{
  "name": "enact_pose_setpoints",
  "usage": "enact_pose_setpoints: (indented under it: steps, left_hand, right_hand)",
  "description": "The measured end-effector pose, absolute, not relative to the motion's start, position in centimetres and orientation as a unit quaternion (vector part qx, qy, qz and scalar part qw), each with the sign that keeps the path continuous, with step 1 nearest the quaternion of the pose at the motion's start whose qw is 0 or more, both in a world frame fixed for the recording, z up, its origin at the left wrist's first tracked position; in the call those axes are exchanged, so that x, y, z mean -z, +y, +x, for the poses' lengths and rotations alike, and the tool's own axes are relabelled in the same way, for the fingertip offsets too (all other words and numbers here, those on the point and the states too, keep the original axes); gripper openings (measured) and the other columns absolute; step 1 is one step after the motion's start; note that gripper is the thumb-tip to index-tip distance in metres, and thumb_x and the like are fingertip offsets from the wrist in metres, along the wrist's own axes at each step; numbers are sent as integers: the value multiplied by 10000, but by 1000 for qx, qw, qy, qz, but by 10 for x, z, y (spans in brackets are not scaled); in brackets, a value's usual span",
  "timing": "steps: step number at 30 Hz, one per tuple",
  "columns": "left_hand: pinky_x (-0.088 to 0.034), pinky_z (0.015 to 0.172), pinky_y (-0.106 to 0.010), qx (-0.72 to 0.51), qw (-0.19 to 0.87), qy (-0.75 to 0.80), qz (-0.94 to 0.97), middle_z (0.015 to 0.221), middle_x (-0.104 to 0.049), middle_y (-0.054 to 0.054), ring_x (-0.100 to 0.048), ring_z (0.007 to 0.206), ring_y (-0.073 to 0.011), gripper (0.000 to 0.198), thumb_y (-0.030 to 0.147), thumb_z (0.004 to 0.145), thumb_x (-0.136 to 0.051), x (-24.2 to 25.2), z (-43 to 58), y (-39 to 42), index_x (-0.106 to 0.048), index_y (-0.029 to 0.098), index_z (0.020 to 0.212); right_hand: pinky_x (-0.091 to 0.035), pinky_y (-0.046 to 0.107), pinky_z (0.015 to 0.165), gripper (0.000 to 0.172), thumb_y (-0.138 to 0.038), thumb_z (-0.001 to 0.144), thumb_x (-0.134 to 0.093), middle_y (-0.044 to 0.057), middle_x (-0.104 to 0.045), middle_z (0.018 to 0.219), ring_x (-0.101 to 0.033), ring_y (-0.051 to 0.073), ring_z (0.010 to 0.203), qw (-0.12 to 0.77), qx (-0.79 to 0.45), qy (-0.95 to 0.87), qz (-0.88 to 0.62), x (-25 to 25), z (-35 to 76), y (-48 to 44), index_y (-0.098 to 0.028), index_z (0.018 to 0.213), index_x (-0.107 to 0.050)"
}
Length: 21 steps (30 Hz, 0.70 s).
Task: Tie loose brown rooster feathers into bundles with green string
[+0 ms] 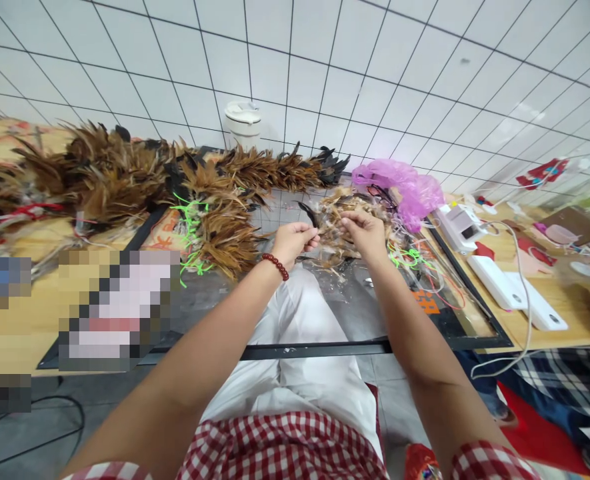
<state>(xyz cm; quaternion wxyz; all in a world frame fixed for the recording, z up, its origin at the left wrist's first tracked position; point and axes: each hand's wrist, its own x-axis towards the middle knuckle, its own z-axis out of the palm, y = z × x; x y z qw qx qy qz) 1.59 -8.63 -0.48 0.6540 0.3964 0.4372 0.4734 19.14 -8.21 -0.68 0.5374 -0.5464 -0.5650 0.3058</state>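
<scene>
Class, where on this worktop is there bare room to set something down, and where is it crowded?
The dark panel shows bare patches between the brown feather bundle and left forearm, and just left of the right forearm. It is crowded around the right hand, with loose feathers, purple bag and green strands.

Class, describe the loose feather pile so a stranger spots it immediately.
Start at the tiled wall, then drop to the purple plastic bag. The loose feather pile lies left of it, by the right hand; tangled and paler, unlike the bushy brown bundles.
</scene>
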Motion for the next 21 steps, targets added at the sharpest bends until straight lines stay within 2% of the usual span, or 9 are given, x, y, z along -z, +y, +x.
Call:
enact_pose_setpoints:
  steps: [3,9,13,18,20,21]
  left_hand:
    - [-443,481,-168,-479,667,425,382,609,-642,-29,-560,493,-61,95,119,771,-672,5,14,-86,-636,103,685]
    - [-484,550,-184,-496,673,410,364,677,-670,-43,-604,556,-72,97,154,748,-712,3,13,-86,-638,107,707]
    - [-466,529,-178,-566,634,415,325,647,-647,-12,-577,512,-59,133,175,742,-721,2,12,-82,-608,120,699]
    - [-430,481,-163,-593,615,431,290,627,-635,6,-546,473,-47,112,162,758,-687,3,12,-77,-589,127,719]
    - [-421,469,-163,-598,610,434,288,623,-630,9,-538,466,-47,131,178,742,-705,4,12,-77,-587,129,715]
    - [-418,465,-165,-600,607,434,287,624,-628,9,-535,464,-47,144,190,733,-716,5,12,-76,-587,130,712]
  right_hand:
    - [-464,286,643,210,-358,711,-624,13,-654,707,-588,144,638,492,-318,-599,-546,10,190,-80,-173,804,-663]
    - [-407,264,598,177,-320,776,-546,-8,-572,670,-487,127,596,445,-213,-644,-585,10,193,-82,-175,799,-645]
    - [-450,313,722,160,-231,763,-575,45,-613,803,-558,172,723,384,-74,-690,-608,9,194,-85,-180,847,-701]
    - [-444,349,817,189,-262,801,-591,84,-630,865,-576,222,869,215,-37,-781,-585,14,178,-86,-196,919,-723]
    - [-433,364,838,160,-224,799,-559,99,-634,899,-569,232,900,202,-21,-775,-598,14,178,-83,-185,851,-706]
    - [-434,361,830,152,-214,795,-540,96,-636,891,-569,225,883,229,-29,-759,-609,14,180,-81,-181,816,-688]
